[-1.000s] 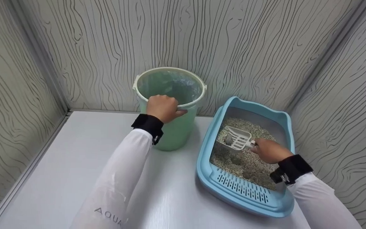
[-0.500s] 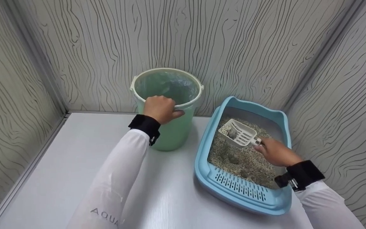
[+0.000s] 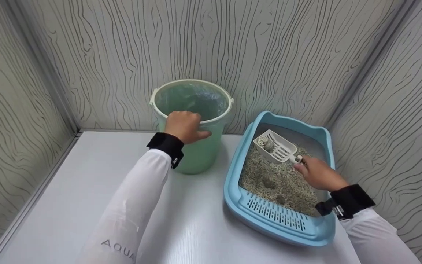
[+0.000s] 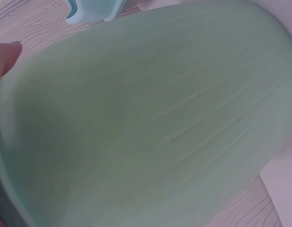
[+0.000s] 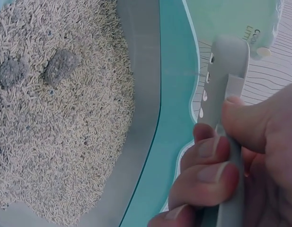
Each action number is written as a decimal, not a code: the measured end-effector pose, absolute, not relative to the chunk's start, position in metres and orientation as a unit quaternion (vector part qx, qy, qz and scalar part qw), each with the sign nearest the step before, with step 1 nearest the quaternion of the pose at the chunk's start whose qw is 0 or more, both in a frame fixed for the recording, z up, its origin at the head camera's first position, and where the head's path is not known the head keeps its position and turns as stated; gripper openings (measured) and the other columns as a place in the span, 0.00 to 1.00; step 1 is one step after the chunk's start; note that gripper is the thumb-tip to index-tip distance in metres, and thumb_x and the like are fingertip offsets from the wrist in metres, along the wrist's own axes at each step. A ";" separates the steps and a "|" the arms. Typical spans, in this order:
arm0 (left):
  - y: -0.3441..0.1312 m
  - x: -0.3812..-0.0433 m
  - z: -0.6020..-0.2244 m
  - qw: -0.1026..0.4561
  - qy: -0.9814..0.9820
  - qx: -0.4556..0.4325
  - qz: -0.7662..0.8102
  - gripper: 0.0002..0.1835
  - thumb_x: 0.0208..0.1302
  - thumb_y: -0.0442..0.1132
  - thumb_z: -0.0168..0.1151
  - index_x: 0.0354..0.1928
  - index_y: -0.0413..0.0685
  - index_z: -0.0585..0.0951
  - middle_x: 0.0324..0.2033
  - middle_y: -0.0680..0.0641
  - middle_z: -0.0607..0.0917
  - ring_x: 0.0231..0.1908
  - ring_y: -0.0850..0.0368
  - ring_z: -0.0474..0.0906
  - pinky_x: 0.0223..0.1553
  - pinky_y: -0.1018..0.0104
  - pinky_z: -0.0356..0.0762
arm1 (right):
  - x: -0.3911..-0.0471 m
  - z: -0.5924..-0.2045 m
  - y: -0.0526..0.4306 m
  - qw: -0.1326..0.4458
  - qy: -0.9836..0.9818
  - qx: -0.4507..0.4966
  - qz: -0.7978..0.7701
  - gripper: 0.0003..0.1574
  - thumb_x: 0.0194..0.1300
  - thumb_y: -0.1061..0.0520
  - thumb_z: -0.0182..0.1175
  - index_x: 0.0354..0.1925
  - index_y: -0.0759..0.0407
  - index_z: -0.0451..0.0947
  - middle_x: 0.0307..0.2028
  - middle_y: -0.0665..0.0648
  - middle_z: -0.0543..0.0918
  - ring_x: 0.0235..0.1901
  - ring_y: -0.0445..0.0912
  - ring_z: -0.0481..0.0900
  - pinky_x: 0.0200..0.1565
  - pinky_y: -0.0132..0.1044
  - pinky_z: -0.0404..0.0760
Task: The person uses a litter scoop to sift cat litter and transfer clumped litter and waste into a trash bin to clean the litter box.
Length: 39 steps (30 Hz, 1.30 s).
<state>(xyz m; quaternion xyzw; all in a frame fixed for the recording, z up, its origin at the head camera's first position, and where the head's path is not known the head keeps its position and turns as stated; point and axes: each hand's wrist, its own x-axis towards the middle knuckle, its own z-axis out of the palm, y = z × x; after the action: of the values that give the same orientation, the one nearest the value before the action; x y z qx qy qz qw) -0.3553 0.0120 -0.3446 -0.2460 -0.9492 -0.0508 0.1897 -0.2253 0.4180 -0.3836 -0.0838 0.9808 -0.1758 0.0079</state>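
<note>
Right hand (image 3: 321, 174) gripping scoop (image 3: 275, 146), bin (image 3: 200, 156) beside tray (image 3: 284, 231)

The head camera looks forward and down from above, left of the blue litter box's (image 3: 277, 229) near end, far enough back to take it in whole. The left-wrist camera faces the wall of the green bin (image 4: 150, 113) beside the box, very close. The right-wrist camera looks down over the box, sharing litter (image 5: 84, 127) and scoop (image 5: 227, 54) with the head view.
</note>
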 end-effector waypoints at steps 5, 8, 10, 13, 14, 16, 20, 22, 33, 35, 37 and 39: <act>0.011 -0.357 -0.345 0.187 -0.950 -0.244 -0.059 0.32 0.62 0.70 0.67 0.22 0.52 0.68 0.17 0.53 0.66 0.21 0.54 0.64 0.25 0.57 0.60 | -0.227 -0.383 0.416 -0.001 0.979 -0.081 -0.186 0.17 0.83 0.53 0.49 0.35 0.59 0.67 0.27 0.53 0.68 0.28 0.46 0.66 0.34 0.41 0.65; 0.010 -0.358 -0.346 0.186 -0.951 -0.241 -0.057 0.32 0.62 0.70 0.67 0.21 0.53 0.67 0.17 0.53 0.65 0.21 0.54 0.64 0.25 0.57 0.59 | -0.227 -0.382 0.415 -0.002 0.978 -0.081 -0.191 0.16 0.83 0.54 0.49 0.35 0.59 0.67 0.26 0.53 0.68 0.27 0.46 0.66 0.34 0.41 0.65; 0.010 -0.358 -0.346 0.184 -0.952 -0.240 -0.055 0.33 0.62 0.70 0.68 0.20 0.53 0.66 0.17 0.53 0.65 0.22 0.54 0.63 0.24 0.57 0.59 | -0.228 -0.382 0.414 -0.003 0.978 -0.080 -0.194 0.16 0.83 0.55 0.49 0.35 0.60 0.67 0.26 0.53 0.67 0.27 0.45 0.65 0.34 0.41 0.64; 0.010 -0.358 -0.346 0.188 -0.952 -0.238 -0.051 0.33 0.61 0.69 0.69 0.20 0.54 0.65 0.17 0.53 0.65 0.21 0.54 0.63 0.24 0.57 0.59 | -0.228 -0.380 0.414 -0.003 0.977 -0.076 -0.198 0.16 0.84 0.54 0.48 0.36 0.61 0.67 0.26 0.53 0.67 0.26 0.45 0.65 0.33 0.40 0.64; 0.010 -0.358 -0.346 0.188 -0.952 -0.238 -0.051 0.33 0.61 0.69 0.69 0.20 0.54 0.65 0.17 0.53 0.65 0.21 0.54 0.63 0.24 0.57 0.59 | -0.229 -0.379 0.414 -0.003 0.977 -0.075 -0.199 0.16 0.84 0.54 0.48 0.36 0.61 0.67 0.26 0.53 0.67 0.26 0.46 0.65 0.33 0.41 0.64; 0.011 -0.359 -0.346 0.191 -0.951 -0.238 -0.051 0.33 0.61 0.68 0.70 0.20 0.54 0.65 0.16 0.53 0.65 0.21 0.54 0.63 0.23 0.57 0.59 | -0.230 -0.378 0.414 -0.006 0.977 -0.072 -0.198 0.17 0.84 0.54 0.48 0.36 0.61 0.67 0.26 0.53 0.67 0.26 0.46 0.65 0.33 0.41 0.64; 0.012 -0.360 -0.348 0.192 -0.951 -0.238 -0.048 0.34 0.61 0.67 0.70 0.19 0.53 0.64 0.16 0.53 0.63 0.21 0.54 0.62 0.23 0.56 0.59 | -0.231 -0.376 0.415 -0.013 0.977 -0.074 -0.199 0.17 0.84 0.54 0.48 0.36 0.61 0.68 0.26 0.53 0.68 0.26 0.46 0.66 0.33 0.41 0.65; 0.013 -0.361 -0.349 0.194 -0.951 -0.238 -0.044 0.34 0.60 0.67 0.71 0.18 0.53 0.64 0.15 0.53 0.63 0.20 0.53 0.62 0.23 0.55 0.59 | -0.232 -0.376 0.416 -0.018 0.977 -0.076 -0.198 0.16 0.83 0.55 0.48 0.35 0.62 0.68 0.26 0.53 0.68 0.26 0.46 0.66 0.33 0.41 0.66; 0.014 -0.361 -0.350 0.186 -0.953 -0.235 -0.037 0.31 0.60 0.63 0.73 0.18 0.53 0.68 0.16 0.52 0.70 0.21 0.53 0.67 0.25 0.49 0.72 | -0.234 -0.370 0.415 -0.016 0.978 -0.070 -0.196 0.18 0.84 0.52 0.48 0.36 0.61 0.68 0.26 0.53 0.67 0.25 0.46 0.66 0.32 0.41 0.66; 0.014 -0.360 -0.349 0.184 -0.954 -0.234 -0.036 0.30 0.60 0.63 0.73 0.19 0.53 0.69 0.16 0.52 0.71 0.21 0.53 0.67 0.25 0.49 0.73 | -0.235 -0.368 0.415 -0.019 0.978 -0.069 -0.195 0.18 0.84 0.52 0.48 0.37 0.62 0.69 0.26 0.53 0.67 0.25 0.46 0.66 0.32 0.41 0.66; 0.014 -0.360 -0.347 0.180 -0.955 -0.232 -0.035 0.30 0.61 0.64 0.73 0.19 0.53 0.70 0.16 0.52 0.71 0.21 0.53 0.67 0.25 0.49 0.72 | -0.236 -0.367 0.416 -0.022 0.978 -0.066 -0.194 0.18 0.84 0.52 0.48 0.38 0.62 0.69 0.26 0.53 0.67 0.25 0.46 0.67 0.32 0.41 0.67; 0.014 -0.359 -0.346 0.174 -0.957 -0.230 -0.033 0.30 0.61 0.64 0.72 0.19 0.53 0.70 0.16 0.52 0.71 0.21 0.53 0.67 0.25 0.50 0.71 | -0.236 -0.367 0.416 -0.023 0.979 -0.063 -0.194 0.18 0.84 0.52 0.47 0.38 0.62 0.69 0.26 0.53 0.68 0.26 0.46 0.67 0.32 0.41 0.67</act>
<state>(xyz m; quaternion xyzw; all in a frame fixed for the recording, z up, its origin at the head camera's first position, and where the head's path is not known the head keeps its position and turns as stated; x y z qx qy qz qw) -0.3591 0.0141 -0.3456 -0.2303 -0.9568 -0.0334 0.1741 -0.2361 0.4156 -0.3666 -0.0629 0.9788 -0.1936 -0.0231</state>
